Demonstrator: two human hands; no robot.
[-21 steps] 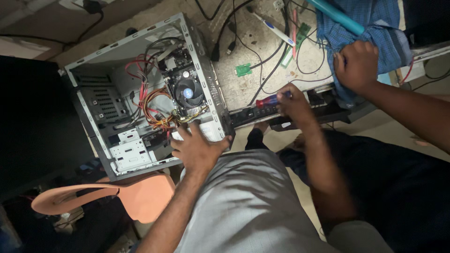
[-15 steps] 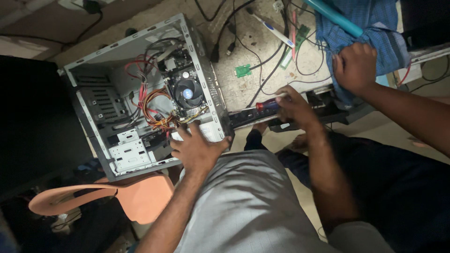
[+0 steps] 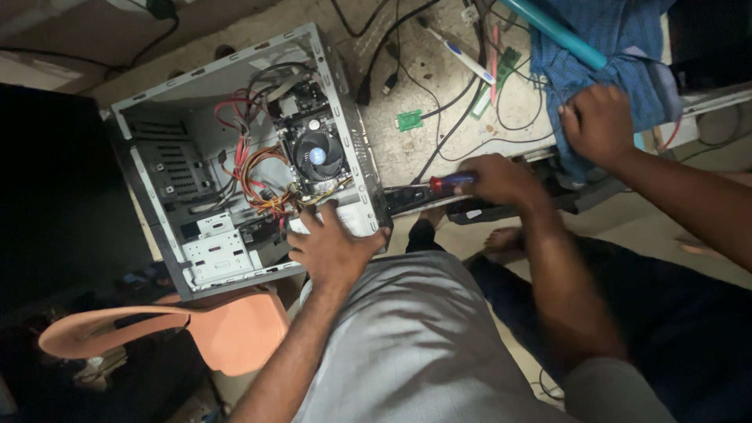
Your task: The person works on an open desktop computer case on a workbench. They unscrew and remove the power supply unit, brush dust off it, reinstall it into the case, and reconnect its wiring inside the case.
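An open desktop computer case (image 3: 157, 188) lies on its side on the floor, showing a fan cooler (image 3: 317, 154) and red and orange cables (image 3: 254, 176). My left hand (image 3: 333, 247) presses on the case's near corner, fingers spread over a white part. My right hand (image 3: 501, 180) grips a screwdriver (image 3: 442, 184) with a red and blue handle. Its shaft points left at the rear edge of the case.
Another person's hand (image 3: 599, 125) holds a blue cloth (image 3: 619, 55) at the upper right, beside a teal tube (image 3: 552, 31). Black cables (image 3: 446, 117), a small green board (image 3: 409, 120) and a pen (image 3: 462, 56) litter the floor. An orange plastic chair (image 3: 227, 329) stands at lower left.
My right hand and the screwdriver have dipped slightly toward the case's rear edge. The left hand stays on the case, and the other person's hand remains on the cloth.
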